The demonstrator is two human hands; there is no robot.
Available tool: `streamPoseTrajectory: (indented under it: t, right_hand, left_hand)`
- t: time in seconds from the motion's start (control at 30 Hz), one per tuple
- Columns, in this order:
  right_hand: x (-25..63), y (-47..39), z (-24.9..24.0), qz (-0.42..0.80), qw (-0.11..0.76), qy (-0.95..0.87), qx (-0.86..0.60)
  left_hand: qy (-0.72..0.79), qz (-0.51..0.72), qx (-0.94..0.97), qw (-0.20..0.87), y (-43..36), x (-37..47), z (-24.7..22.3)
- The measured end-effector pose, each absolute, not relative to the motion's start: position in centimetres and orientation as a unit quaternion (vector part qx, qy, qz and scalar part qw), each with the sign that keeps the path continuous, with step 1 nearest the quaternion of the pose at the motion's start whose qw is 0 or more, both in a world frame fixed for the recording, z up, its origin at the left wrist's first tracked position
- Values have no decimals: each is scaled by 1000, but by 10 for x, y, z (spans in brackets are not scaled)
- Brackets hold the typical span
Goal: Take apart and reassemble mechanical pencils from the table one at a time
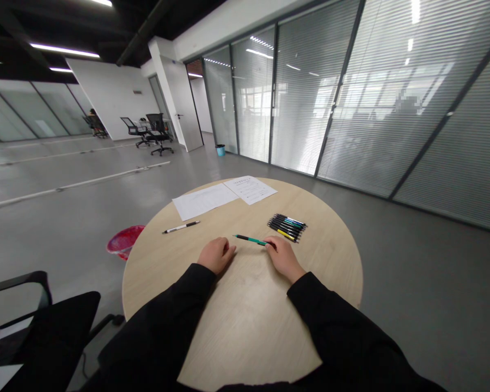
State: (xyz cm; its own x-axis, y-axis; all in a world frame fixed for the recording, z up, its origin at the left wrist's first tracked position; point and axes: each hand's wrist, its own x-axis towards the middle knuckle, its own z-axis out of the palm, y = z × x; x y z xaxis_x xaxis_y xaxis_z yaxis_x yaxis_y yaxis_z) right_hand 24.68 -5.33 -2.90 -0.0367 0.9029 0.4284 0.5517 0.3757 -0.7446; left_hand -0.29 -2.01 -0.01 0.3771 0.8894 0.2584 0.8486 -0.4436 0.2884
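My right hand [283,257] pinches the rear end of a green and black pen [251,239] between thumb and fingers. The pen lies nearly level just over the table, its tip pointing left toward my other hand. Loosely curled, my left hand [216,255] rests on the tabletop, apart from the pen; no object shows in it. Beyond my right hand is a row of several pens [286,226] laid side by side, mostly black, with one yellow-marked pen at the near side. A white and black pen [181,227] lies alone to the left.
The round wooden table [245,337] carries two overlapping paper sheets [206,201] at its far side. A red bin [124,239] stands on the floor at the left, near a black chair [61,326]. Glass partitions with blinds run along the right.
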Motion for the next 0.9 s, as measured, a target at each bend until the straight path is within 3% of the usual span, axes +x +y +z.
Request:
streamPoseTrajectory:
  t: [0.33,0.7,0.9]
  right_hand:
    - [246,-54,-28,195,454,-692,-527]
    - [246,-55,-28,188,453,-700,-520]
    - [244,-58,-25,186,453,-712,-503]
  left_hand:
    - [503,182,844,29,-22,-3,-1]
    - [545,387,717,200,-11,-8,-4]
    - [528,441,661,301,-12,-5,-5]
